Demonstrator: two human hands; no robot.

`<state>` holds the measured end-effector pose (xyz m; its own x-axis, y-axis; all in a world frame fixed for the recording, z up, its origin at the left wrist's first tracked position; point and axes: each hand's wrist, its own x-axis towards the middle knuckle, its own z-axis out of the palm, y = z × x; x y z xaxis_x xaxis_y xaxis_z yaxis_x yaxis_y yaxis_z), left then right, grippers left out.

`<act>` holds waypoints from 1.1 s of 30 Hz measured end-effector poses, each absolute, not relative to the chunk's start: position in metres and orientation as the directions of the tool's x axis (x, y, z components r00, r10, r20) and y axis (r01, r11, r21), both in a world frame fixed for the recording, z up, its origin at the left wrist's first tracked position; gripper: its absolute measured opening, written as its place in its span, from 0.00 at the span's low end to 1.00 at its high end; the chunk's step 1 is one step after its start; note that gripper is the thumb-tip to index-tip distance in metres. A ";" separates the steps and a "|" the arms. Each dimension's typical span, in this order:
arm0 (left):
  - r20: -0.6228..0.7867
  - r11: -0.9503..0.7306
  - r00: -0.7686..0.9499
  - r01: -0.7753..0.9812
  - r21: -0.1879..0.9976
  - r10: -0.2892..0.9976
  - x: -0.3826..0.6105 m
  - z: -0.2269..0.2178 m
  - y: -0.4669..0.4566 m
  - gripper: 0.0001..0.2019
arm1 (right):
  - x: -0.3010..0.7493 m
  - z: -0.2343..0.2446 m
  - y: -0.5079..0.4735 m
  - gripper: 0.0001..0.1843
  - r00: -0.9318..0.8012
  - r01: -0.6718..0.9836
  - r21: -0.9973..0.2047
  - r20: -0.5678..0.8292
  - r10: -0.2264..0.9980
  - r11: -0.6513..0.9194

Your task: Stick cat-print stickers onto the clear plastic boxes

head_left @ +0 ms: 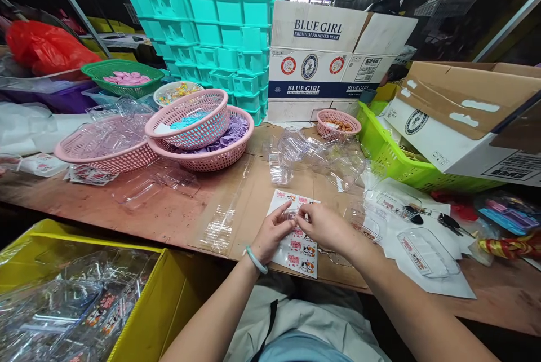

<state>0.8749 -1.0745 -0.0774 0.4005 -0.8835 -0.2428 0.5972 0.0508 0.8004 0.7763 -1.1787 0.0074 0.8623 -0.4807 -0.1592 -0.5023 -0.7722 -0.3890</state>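
Note:
A white sheet of stickers [302, 265] with pink lettering and cartoon cats lies on cardboard in front of me. Over its upper half, my left hand [274, 233] curls its thumb and forefinger around a small clear plastic piece [291, 215]. From the other side, my right hand [324, 225] meets it with fingertips pinched together. What those right fingertips hold is too small and partly hidden to make out. A pale bangle [256, 260] circles my left wrist.
Clear plastic shells [281, 162] lie beyond the sheet. Left are pink baskets [203, 163] and a yellow bin [169, 294] of clear packages. Right are a green crate [380, 145], a carton [439, 114] and labelled shells [435, 252]. Stacked turquoise bins [228, 29] stand behind.

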 end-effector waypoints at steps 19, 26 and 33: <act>-0.284 0.049 0.439 0.608 0.793 -0.853 0.873 -0.082 -1.076 0.38 | 0.732 -0.035 -1.201 0.14 0.599 -0.497 -0.598 0.288 -0.747 -0.629; -0.223 0.062 0.407 0.580 0.812 -0.886 0.864 -0.064 -1.069 0.34 | 0.738 -0.049 -1.182 0.32 0.633 -0.339 -0.863 0.086 -0.770 -0.375; 0.063 0.153 0.313 0.272 0.950 -0.948 0.878 -0.060 -1.077 0.33 | 0.709 -0.013 -1.226 0.35 0.943 -0.149 -0.898 -0.003 -0.334 -0.414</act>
